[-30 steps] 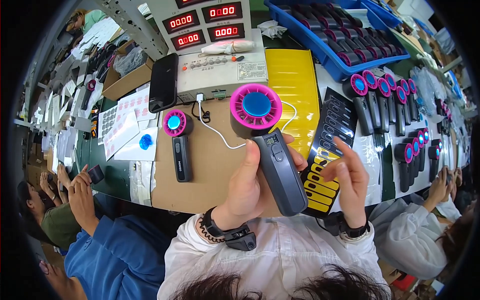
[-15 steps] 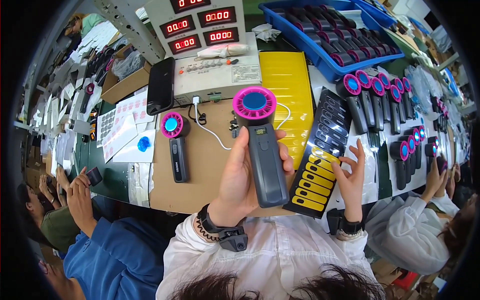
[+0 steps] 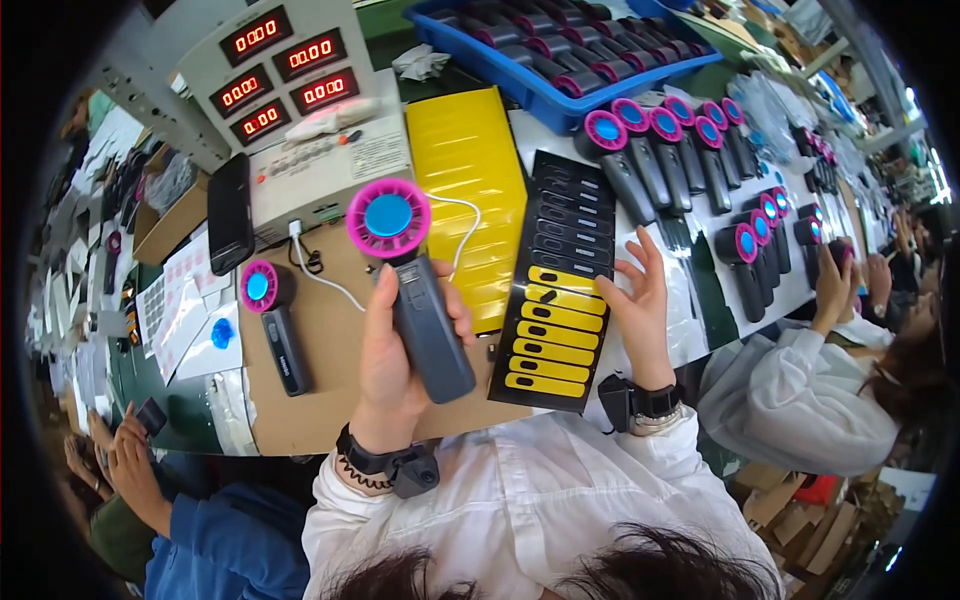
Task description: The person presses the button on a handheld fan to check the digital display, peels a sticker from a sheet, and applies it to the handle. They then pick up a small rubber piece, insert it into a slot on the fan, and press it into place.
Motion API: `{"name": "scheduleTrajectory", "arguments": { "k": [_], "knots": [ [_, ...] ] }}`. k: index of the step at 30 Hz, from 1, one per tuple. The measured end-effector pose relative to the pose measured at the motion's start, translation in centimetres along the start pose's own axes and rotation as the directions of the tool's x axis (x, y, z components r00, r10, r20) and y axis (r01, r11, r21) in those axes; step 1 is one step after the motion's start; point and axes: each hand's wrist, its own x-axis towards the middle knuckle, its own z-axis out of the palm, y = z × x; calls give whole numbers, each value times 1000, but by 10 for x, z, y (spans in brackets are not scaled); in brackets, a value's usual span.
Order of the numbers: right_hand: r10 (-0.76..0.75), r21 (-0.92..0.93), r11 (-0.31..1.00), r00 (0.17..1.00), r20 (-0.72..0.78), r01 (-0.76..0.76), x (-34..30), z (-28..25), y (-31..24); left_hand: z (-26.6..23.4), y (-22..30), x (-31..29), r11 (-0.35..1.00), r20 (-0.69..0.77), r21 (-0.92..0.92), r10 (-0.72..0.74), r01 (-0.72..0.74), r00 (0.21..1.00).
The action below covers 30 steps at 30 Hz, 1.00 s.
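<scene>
My left hand [image 3: 392, 350] is wrapped round the dark grey handle of a handheld fan [image 3: 430, 325]. Its pink round head, with a blue disc in the middle, points up. My right hand [image 3: 642, 305] has its fingers apart and holds nothing; one fingertip is at the right edge of a black sheet of label stickers [image 3: 552, 285]. The upper labels on that sheet are dark, while the lower part shows yellow label-shaped areas. A second pink and grey handheld fan [image 3: 278, 325] lies on the brown board to the left.
A test meter [image 3: 330, 165] with red displays stands behind, its white cable [image 3: 335, 285] on the board. Beside it are a black phone [image 3: 230, 215] and a yellow sheet [image 3: 465, 180]. A blue bin [image 3: 560, 105] holds fans; several more stand at right. Co-workers sit on both sides.
The view has swung to the right, so the bench things appear farther left. My left hand still grips the fan, which leans a little more; my right hand stays by the label sheet.
</scene>
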Motion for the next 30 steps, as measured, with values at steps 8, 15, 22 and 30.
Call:
{"name": "scheduleTrajectory", "arguments": {
  "k": [8, 15, 22, 30],
  "knots": [
    [-29, 360, 933, 991, 132, -20, -2, -7, -31, 1, -7, 6, 967, -136, 195, -139, 164, 981],
    [-242, 201, 962, 920, 307, 186, -22, -4, -31, -17, -8, 16, 949, 71, 74, -312, 307, 947],
    [-493, -350, 678, 753, 435, 646, -14, 1, -58, -5, -12, 12, 962, -40, 68, -264, 266, 964],
    [-594, -271, 513, 565, 573, 814, -6, 30, -49, -11, -16, 12, 946, -86, 147, -278, 288, 957]
  ]
}}
